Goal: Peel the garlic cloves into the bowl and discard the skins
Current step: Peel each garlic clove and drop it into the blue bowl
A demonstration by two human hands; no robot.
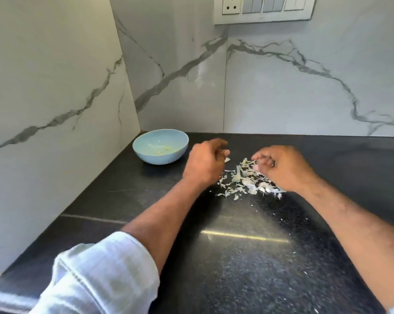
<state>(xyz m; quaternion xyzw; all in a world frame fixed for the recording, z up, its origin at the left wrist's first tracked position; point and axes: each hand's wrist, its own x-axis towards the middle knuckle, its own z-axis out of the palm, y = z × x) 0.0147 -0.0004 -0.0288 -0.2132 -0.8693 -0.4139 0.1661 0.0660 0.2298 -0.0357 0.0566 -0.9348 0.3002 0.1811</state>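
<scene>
A light blue bowl (160, 146) stands near the back corner of the black counter, with a few small yellowish garlic pieces inside. To its right, my left hand (205, 163) has its fingers curled round a small pale garlic clove (227, 159) that shows at the fingertips. A heap of papery garlic skins (241, 182), with some unpeeled cloves (265, 188) among them, lies between my hands. Over the right side of the heap, my right hand (282, 168) curls its fingers and pinches a bit of skin. Motion blur softens both hands.
The black speckled counter (248, 257) runs toward me, with small skin flecks scattered on it. Marble-patterned walls (304, 87) close it off at the back and left. A socket and switch panel (265, 10) sits high on the back wall.
</scene>
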